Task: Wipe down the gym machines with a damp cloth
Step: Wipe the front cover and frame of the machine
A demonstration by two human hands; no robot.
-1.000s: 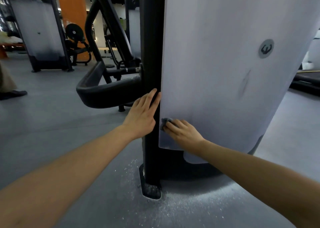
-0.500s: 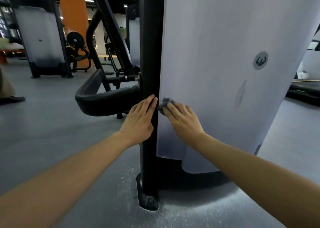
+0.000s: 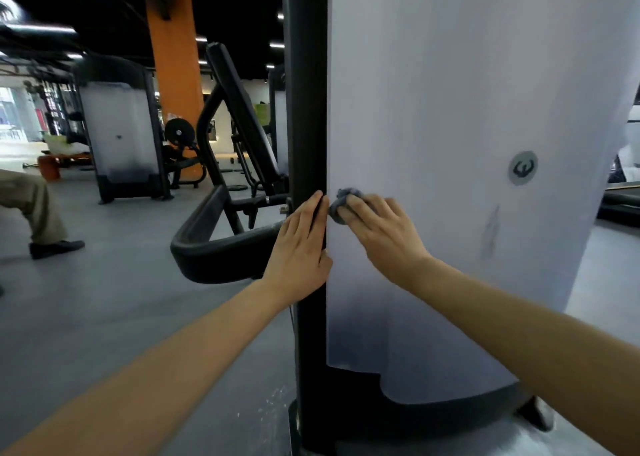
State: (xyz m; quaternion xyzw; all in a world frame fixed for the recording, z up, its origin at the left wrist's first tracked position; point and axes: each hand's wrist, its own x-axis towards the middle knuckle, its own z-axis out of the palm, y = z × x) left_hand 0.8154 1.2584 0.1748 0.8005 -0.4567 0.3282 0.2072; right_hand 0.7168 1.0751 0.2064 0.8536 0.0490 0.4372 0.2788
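Note:
A gym machine stands right in front of me, with a tall white shroud panel (image 3: pixel 467 109) and a black upright post (image 3: pixel 306 92) at its left edge. My right hand (image 3: pixel 381 234) presses a small grey cloth (image 3: pixel 341 201) against the panel beside the post, the cloth bunched under the fingertips. My left hand (image 3: pixel 298 251) lies flat on the post, its fingers straight and pointing up. A dark smear (image 3: pixel 490 234) marks the panel below a round grey logo (image 3: pixel 523 167).
A black padded arm (image 3: pixel 214 254) juts left from the post at hand height. Another white-shrouded machine (image 3: pixel 119 137) and an orange pillar (image 3: pixel 175 74) stand behind. A seated person's leg and shoe (image 3: pixel 41 220) are at the left. Grey floor lies all round.
My right hand has slid the cloth up the panel's left edge from near its bottom. My left hand has moved up the post with it, and my view has risen.

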